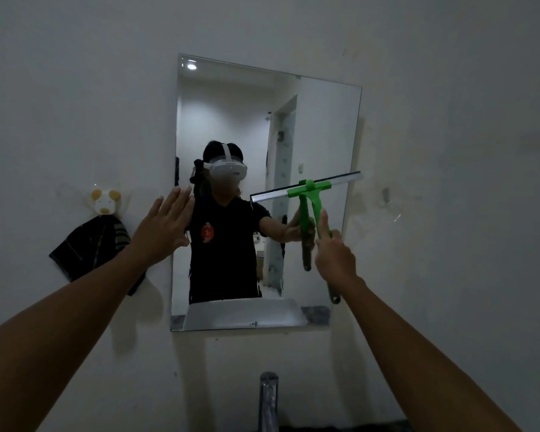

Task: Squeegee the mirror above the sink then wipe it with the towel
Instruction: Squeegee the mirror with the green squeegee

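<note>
Head view – one squeegee (306,190) in right hand (334,255), one mirror (325,126), one towel (88,247)

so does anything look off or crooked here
Little stands out. The squeegee blade sits tilted on the mirror, its right end higher, gripped by the right hand. The left hand lies flat at the mirror's left edge. The towel hangs bunched from its hook. No cracks or spills are visible.
</note>
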